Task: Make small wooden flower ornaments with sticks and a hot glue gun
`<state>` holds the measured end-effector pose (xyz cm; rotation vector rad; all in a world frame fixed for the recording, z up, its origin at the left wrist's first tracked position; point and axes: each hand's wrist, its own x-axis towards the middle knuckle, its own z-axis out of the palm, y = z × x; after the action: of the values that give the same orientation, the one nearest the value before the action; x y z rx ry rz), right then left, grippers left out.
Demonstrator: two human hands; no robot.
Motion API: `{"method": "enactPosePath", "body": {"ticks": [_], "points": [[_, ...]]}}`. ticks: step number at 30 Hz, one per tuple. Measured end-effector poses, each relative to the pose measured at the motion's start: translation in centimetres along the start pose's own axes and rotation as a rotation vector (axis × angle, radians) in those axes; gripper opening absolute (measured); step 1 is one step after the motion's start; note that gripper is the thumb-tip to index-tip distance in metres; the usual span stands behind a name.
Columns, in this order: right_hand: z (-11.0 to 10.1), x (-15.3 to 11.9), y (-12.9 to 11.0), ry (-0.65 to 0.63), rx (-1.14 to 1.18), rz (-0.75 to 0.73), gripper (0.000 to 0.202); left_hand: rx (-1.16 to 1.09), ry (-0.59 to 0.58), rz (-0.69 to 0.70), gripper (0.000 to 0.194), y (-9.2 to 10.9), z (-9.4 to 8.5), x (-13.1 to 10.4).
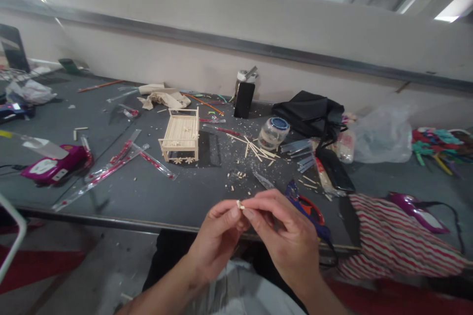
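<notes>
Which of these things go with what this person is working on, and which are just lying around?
Likely part of the work:
- tiny wooden pieces, pinched between both hands
- small wooden bed-like model
- thin wooden sticks
- short wooden bits

Probably just lying around:
- black phone
- black bag
- striped cloth
- clear plastic bag

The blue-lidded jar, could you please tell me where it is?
In the head view, the jar sits just right of centre, between the wooden sticks and the black bag.

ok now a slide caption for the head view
Left hand and right hand pinch small pale pieces at a dark table holding a bed-like stick model.
</notes>
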<state>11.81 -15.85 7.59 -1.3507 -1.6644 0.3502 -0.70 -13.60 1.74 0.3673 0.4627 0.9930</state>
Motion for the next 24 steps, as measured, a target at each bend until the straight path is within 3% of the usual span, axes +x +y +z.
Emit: {"method": "enactPosePath", "body": {"ticks": [24], "points": [[0.03,-0.37,0.07,0.015,-0.002,0.010,0.009,0.024,0.038,-0.016,0.022,-0.18,-0.26,0.25]]}}
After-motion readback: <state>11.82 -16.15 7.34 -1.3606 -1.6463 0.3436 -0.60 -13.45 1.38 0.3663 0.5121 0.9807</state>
